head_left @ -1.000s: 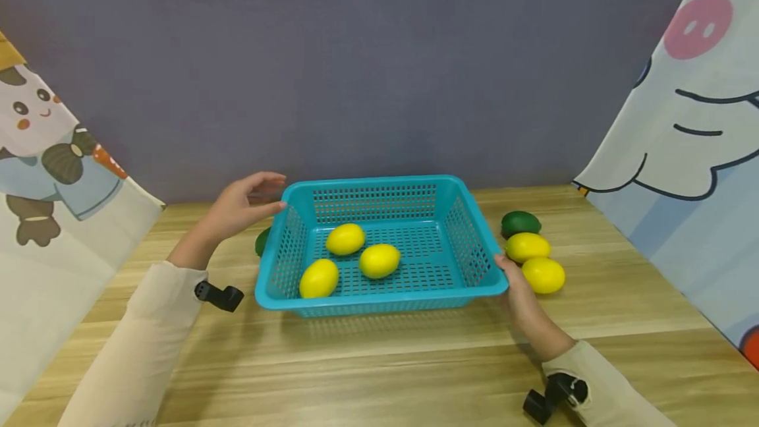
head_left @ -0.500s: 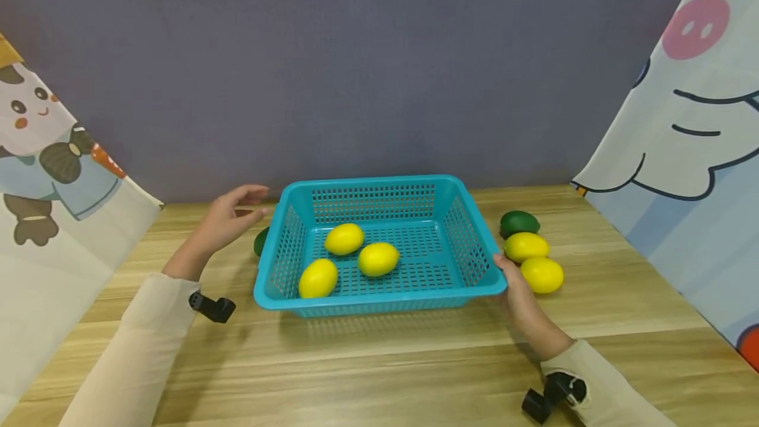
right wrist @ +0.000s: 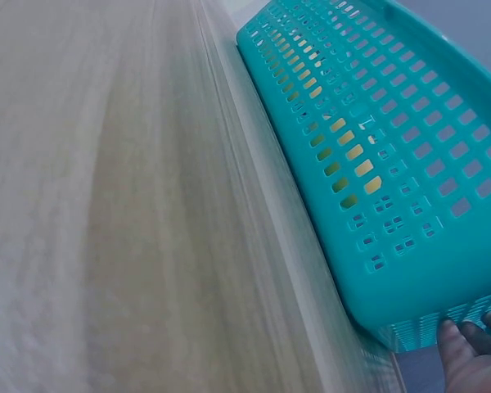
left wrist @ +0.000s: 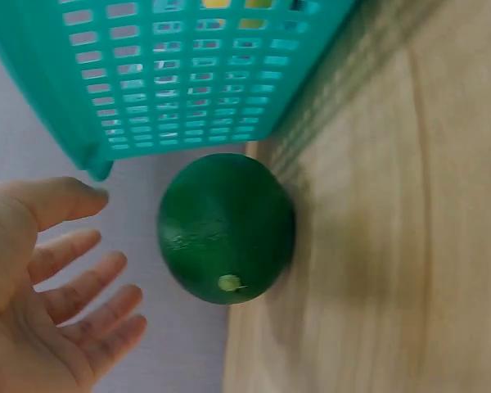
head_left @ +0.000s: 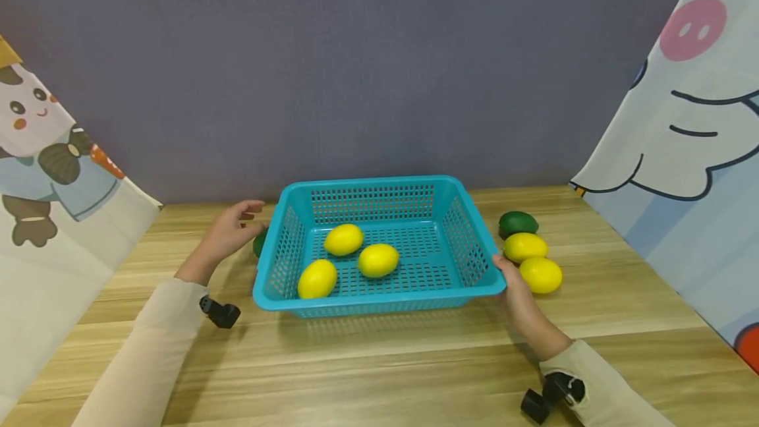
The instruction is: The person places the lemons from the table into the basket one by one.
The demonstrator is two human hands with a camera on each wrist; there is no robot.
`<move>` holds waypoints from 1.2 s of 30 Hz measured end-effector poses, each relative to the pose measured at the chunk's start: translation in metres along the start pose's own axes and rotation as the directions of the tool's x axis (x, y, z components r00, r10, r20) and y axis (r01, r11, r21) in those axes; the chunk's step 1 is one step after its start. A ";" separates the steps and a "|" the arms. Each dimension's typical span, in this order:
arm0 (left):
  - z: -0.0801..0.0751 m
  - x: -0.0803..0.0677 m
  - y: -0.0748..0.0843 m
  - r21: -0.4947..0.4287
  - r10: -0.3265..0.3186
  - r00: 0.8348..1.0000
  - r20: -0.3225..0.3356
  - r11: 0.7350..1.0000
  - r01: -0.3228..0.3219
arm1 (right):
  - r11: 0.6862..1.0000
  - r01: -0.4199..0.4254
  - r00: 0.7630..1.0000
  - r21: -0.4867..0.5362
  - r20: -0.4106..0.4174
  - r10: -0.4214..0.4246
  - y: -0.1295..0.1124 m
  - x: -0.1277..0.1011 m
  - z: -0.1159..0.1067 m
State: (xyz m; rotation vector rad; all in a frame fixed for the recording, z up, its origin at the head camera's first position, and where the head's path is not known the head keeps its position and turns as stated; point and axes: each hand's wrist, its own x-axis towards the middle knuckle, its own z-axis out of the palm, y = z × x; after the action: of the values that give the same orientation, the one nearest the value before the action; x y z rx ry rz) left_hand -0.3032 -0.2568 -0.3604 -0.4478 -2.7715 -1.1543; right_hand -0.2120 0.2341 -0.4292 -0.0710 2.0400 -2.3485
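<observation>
A blue-green perforated plastic basket [head_left: 427, 294] stands on the wooden table, with three yellow lemons [head_left: 378, 260] inside. My right hand [head_left: 522, 298] holds its near right corner, thumb on the rim; in the right wrist view the fingers [right wrist: 458, 348] are by the end wall. Left of the basket is a dark green, avocado-like fruit [left wrist: 225, 229] with a pale stem spot, mostly hidden in the head view. My left hand [head_left: 228, 232] is beside this fruit, fingers spread and loosely bent. The left wrist view shows a gap between the hand and the fruit.
Right of the basket, another dark green fruit [head_left: 518, 224] and two lemons [head_left: 541, 275] lie in a row, close to my right hand. A grey wall [head_left: 379, 71] rises behind the table [head_left: 367, 374]. Cartoon-printed cloths [head_left: 682, 130] hang at both sides.
My left hand has drawn back from the basket's left rim and come down beside the green fruit. My right hand and the basket hold nearly the same place.
</observation>
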 end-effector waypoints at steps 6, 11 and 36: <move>0.010 0.001 -0.005 0.028 -0.058 0.997 0.053 0.998 0.056 | 1.000 -0.006 1.000 -0.007 -0.005 0.006 0.000 0.000 0.000; 0.016 0.003 -0.010 0.002 -0.055 0.995 0.088 0.998 0.055 | 1.000 0.008 1.000 -0.009 -0.007 -0.008 0.000 0.000 0.001; 0.031 -0.001 -0.010 -0.052 -0.090 0.986 0.139 0.994 0.098 | 0.999 0.039 0.999 -0.010 0.020 -0.039 0.003 0.000 0.000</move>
State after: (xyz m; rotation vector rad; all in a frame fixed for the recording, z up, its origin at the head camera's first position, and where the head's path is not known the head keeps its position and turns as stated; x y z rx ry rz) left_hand -0.3047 -0.2414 -0.3894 -0.4217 -2.9108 -1.2739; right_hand -0.2121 0.2335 -0.4318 -0.1354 2.0611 -2.3491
